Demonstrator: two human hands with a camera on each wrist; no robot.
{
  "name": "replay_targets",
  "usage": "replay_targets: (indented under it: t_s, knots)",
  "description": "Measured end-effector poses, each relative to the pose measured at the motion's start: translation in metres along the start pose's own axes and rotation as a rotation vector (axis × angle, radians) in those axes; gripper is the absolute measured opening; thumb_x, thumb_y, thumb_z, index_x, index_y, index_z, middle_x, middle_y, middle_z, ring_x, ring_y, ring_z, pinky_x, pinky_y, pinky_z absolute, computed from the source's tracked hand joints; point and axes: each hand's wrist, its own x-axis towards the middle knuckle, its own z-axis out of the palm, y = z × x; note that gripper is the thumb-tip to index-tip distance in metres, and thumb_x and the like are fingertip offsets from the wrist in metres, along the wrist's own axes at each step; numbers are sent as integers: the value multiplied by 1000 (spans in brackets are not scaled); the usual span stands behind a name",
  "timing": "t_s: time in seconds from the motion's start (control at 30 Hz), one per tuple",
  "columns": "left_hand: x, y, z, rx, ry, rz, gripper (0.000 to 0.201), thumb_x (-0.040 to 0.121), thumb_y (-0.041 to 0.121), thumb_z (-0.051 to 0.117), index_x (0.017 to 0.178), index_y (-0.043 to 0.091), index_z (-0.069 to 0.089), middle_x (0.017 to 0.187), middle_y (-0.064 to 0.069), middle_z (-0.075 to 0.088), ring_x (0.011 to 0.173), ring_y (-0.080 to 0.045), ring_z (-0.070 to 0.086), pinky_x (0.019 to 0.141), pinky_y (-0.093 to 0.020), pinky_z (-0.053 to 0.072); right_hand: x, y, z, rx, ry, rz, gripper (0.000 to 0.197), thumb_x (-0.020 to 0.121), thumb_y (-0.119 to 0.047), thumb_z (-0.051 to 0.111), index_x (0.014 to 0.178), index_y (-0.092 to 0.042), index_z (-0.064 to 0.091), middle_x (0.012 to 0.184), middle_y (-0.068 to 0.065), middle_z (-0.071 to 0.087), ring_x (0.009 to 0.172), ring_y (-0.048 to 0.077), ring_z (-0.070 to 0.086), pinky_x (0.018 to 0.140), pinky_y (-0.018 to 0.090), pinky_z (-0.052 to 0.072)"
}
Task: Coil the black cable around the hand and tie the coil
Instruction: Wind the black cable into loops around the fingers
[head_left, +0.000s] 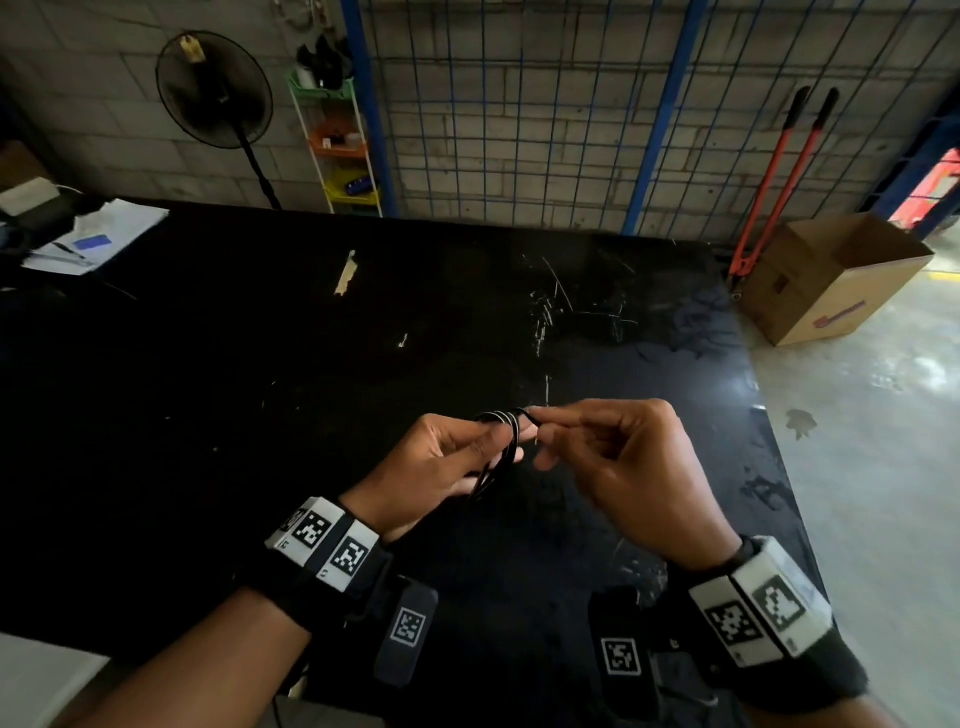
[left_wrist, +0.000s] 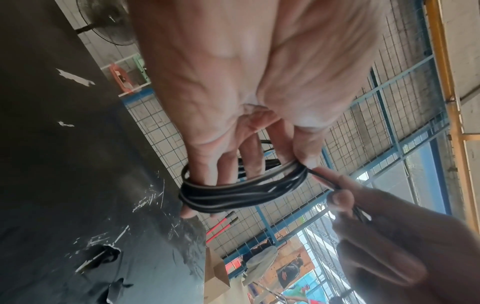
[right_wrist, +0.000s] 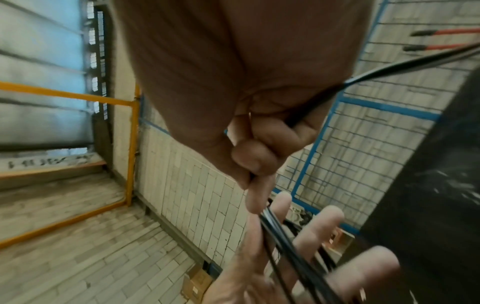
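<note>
The black cable (head_left: 511, 434) is wound in several turns around the straight, spread fingers of my left hand (head_left: 467, 457), held above the black table (head_left: 260, 364). The left wrist view shows the coil (left_wrist: 233, 193) circling the fingers near their tips, with the thumb at its edge. My right hand (head_left: 597, 452) pinches the cable's free end between thumb and forefinger right beside the coil. In the right wrist view the strand (right_wrist: 415, 61) runs through the right hand (right_wrist: 254, 156) and down to the coil (right_wrist: 285, 242) on the left fingers (right_wrist: 319, 226).
Black scraps (head_left: 701, 327) lie near the table's right edge. Papers (head_left: 93, 234) sit at the far left. A cardboard box (head_left: 831, 280) and red bolt cutters (head_left: 779, 182) stand on the floor to the right. A fan (head_left: 213, 88) and a shelf rack (head_left: 337, 130) stand behind.
</note>
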Motion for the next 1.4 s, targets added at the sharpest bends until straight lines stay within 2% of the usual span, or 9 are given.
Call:
replay_targets:
  t_s: [0.03, 0.07, 0.1, 0.3, 0.5, 0.67, 0.87, 1.17, 1.4]
  knots:
    - [2, -1, -1, -2, 13, 22, 48, 93, 50, 67, 127, 16, 74, 132, -22, 67, 129, -62, 52, 108, -62, 37, -3, 1, 3, 68, 10, 19, 18, 95, -6, 70, 107, -13, 81, 73, 5, 80, 37, 4, 54, 40, 15, 43]
    - [3, 0, -1, 2, 21, 43, 51, 90, 56, 70, 126, 21, 74, 126, -21, 64, 110, -41, 55, 97, -58, 35, -6, 2, 5, 133, 13, 36, 19, 96, -6, 69, 110, -13, 80, 72, 8, 79, 36, 11, 52, 37, 19, 42]
    - [4, 1, -1, 4, 35, 61, 53, 88, 60, 70, 127, 25, 74, 123, -16, 59, 114, -34, 27, 90, -56, 33, -9, 2, 6, 185, 15, 48, 20, 96, -6, 68, 111, -12, 80, 71, 10, 79, 36, 16, 51, 35, 22, 41]
    - [9, 9, -15, 62, 189, 167, 53, 84, 68, 70, 124, 33, 75, 115, -10, 46, 108, -31, 36, 88, -51, 37, -24, 9, 8, 256, 7, 58, 18, 96, -13, 68, 107, -14, 82, 57, 5, 71, 42, 10, 44, 42, 20, 34]
    - [6, 22, -23, -101, 178, 168, 49, 100, 37, 51, 145, 20, 57, 149, -6, 61, 134, -30, 61, 113, -55, 44, -31, 22, 21, 342, -42, 38, 21, 94, -6, 70, 111, -10, 81, 55, 3, 64, 49, 5, 54, 53, 12, 42]
    - [7, 37, -25, -510, 91, 199, 45, 100, 42, 42, 138, 27, 61, 153, -13, 56, 136, -43, 57, 107, -63, 48, -35, 36, 34, 529, -98, 137, 25, 89, -12, 69, 109, -3, 81, 51, 4, 58, 43, 1, 45, 48, 9, 36]
    - [5, 44, -30, -731, -59, 278, 44, 102, 43, 38, 134, 27, 63, 157, -16, 49, 141, -48, 48, 108, -68, 43, -32, 61, 31, 635, -49, 290, 25, 87, -19, 70, 106, -8, 83, 52, 5, 51, 52, 17, 25, 49, 27, 13]
    - [-3, 43, -31, -874, -313, 285, 42, 106, 35, 47, 143, 15, 55, 159, -23, 44, 148, -55, 33, 115, -77, 24, -20, 90, 26, 459, -52, 366, 27, 90, -27, 70, 102, -5, 81, 54, 2, 56, 44, 9, 36, 43, 16, 26]
    - [-19, 39, -6, -796, -465, 110, 42, 106, 33, 50, 141, 12, 58, 160, -23, 42, 147, -54, 34, 116, -75, 18, 5, 94, 24, 281, 65, 377, 34, 85, -35, 78, 81, -1, 76, 49, -3, 56, 41, 7, 42, 44, 20, 32]
